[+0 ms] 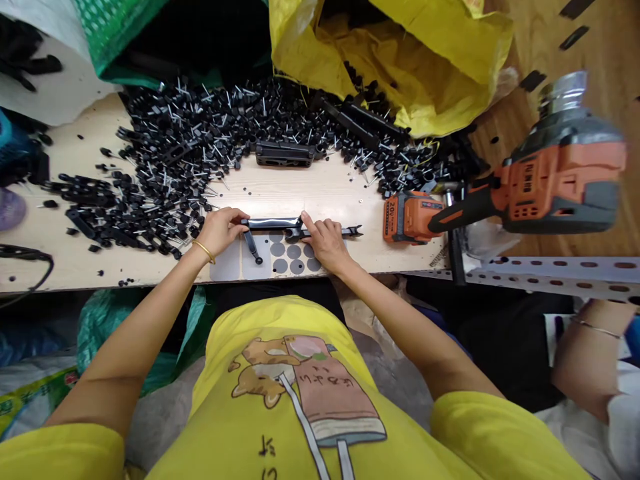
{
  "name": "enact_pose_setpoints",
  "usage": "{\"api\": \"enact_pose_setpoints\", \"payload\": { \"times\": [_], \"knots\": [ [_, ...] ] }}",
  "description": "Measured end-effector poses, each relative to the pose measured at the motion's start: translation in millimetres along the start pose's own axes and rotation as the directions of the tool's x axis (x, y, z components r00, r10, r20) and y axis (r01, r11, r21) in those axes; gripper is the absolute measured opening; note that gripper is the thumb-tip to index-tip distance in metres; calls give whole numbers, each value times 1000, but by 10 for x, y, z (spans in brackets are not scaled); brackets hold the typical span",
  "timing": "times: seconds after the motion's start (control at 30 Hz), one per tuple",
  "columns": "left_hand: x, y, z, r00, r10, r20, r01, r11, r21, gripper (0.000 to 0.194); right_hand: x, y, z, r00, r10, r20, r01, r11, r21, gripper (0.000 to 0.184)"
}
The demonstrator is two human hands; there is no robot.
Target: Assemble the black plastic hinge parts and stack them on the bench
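Over the bench (300, 190), left hand (219, 231) and right hand (325, 243) angle inward, each grip apparently pinching a black bar (273, 225).

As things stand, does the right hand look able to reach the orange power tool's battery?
Probably yes: the battery is to the right of the right hand, with mostly bare tabletop between them, though the hand may first need to leave the black part it touches.

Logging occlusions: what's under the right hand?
Black bar ends stick out on both sides of the right hand, with grey discs to its left. Whether the ends join, and what lies under the palm, is covered.
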State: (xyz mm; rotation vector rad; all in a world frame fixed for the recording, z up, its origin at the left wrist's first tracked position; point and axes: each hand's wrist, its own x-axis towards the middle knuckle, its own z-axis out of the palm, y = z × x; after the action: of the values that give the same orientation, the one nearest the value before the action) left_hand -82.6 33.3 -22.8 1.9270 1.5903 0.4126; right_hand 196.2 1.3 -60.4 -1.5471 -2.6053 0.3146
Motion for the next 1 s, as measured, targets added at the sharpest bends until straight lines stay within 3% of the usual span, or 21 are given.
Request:
{"api": "enact_pose_setpoints", "payload": {
  "times": [0.23, 0.33, 0.43, 0.5, 0.6, 0.67, 0.73, 0.8, 0.83, 0.93, 1.0],
  "knots": [
    [-76, 19, -27, 1000, 4, 24, -5, 1000, 26, 22, 19, 81, -65, 997, -52, 51, 50, 998, 28, 55],
    [18, 68, -105, 973, 58, 225, -62, 998, 11, 30, 32, 143, -43, 994, -95, 50, 93, 995, 28, 54],
    [198, 219, -66, 897, 170, 408, -169, 985, -39, 44, 63, 157, -43, 991, -129, 37, 128, 991, 36, 52],
    [294, 348, 33, 887, 201, 415, -206, 978, -34, 42, 88, 130, -108, 987, -161, 19, 160, 985, 62, 51],
    [307, 505, 142, 905, 150, 397, -149, 988, -33, 28, 102, 59, -336, 981, -190, -43, 193, 975, 108, 49],
    [228, 584, 129, 915, 102, 390, -65, 992, -108, 22, 90, 6, -533, 985, -89, -147, 111, 983, 150, 48],
    [113, 667, 83, 933, 48, 357, 25, 980, -198, 17, 81, -55, -695, 950, 145, -277, -74, 965, 251, 51],
    [-7, 774, 67, 954, -6, 300, 90, 959, -269, 13, 107, -137, -774, 857, 394, -331, -224, 865, 449, 52],
    [-63, 837, 84, 960, -23, 280, 111, 946, -305, 12, 138, -187, -779, 821, 482, -305, -243, 779, 577, 51],
    [-215, 1033, 208, 957, -33, 288, 168, 872, -459, 14, 286, -351, -717, 799, 593, -98, -170, 381, 909, 51],
    [-306, 1138, 295, 945, -32, 325, 220, 799, -559, 19, 387, -436, -682, 798, 601, 47, -128, 93, 987, 53]
  ]
}}
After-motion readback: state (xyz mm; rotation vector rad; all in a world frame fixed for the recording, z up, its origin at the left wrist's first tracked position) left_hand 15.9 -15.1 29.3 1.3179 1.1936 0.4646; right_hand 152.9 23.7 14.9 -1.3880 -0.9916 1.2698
